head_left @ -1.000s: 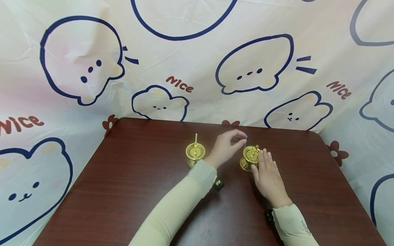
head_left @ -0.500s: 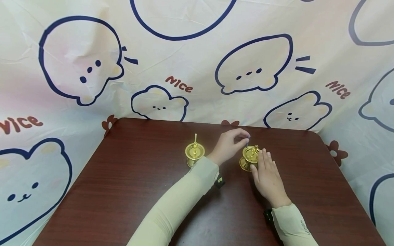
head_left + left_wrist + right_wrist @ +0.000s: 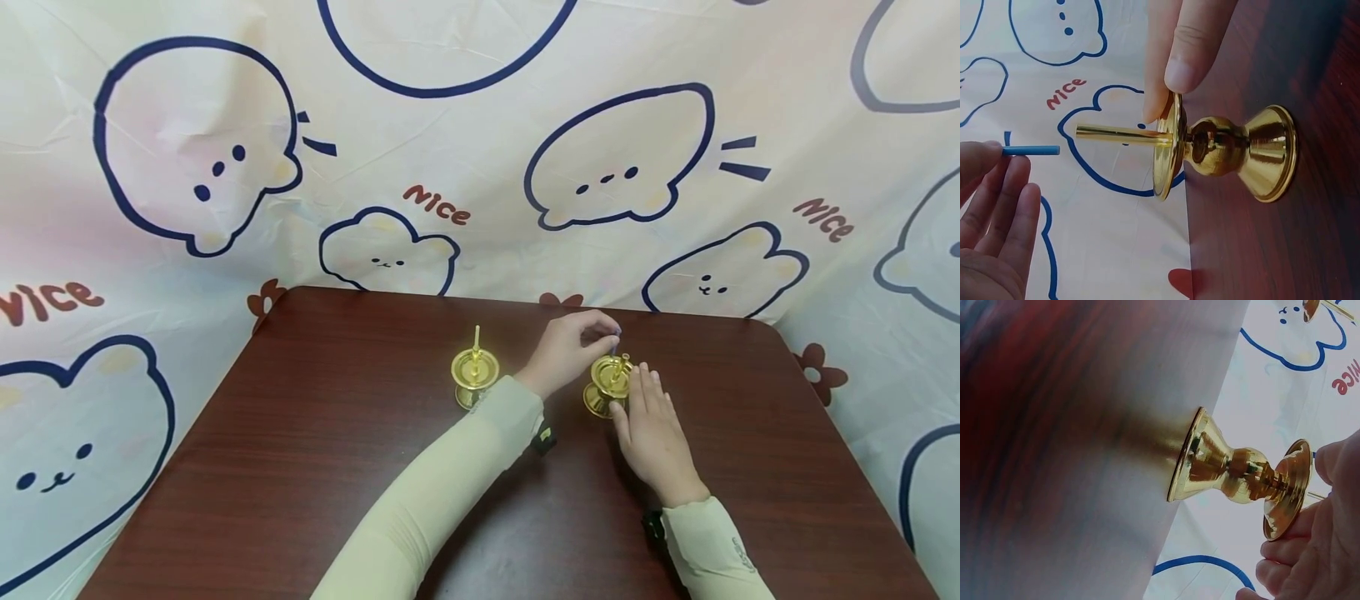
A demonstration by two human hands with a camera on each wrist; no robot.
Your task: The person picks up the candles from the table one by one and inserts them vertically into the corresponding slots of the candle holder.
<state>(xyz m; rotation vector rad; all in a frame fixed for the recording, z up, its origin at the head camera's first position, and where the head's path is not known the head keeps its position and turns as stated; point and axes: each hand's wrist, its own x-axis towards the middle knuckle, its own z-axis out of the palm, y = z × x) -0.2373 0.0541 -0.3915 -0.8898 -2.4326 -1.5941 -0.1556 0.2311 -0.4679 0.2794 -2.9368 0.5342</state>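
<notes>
Between thumb and fingertips, my left hand (image 3: pixel 562 354) pinches a short, thin blue stick (image 3: pixel 1032 150). In the left wrist view the stick lines up roughly with the upright post of a golden candlestick-like stand (image 3: pixel 1216 147), with a gap between the two. This stand has a flared foot, a rounded stem and a shallow round dish. My right hand (image 3: pixel 660 442) has its fingers straight beside the stand, thumb on the near side and fingertips touching the dish rim. In the right wrist view the thumb and fingers lie around that dish, partly covering it.
A second golden stand (image 3: pixel 475 368), with a taller thin post, is upright on the brown wooden table (image 3: pixel 315 467) near my left forearm. A pale cloth (image 3: pixel 495 150) printed with bear outlines hangs behind the table and along its sides.
My left hand has moved slightly to the right with the blue stick, over the right-hand stand's dish. My right hand and both stands have stayed in place.
</notes>
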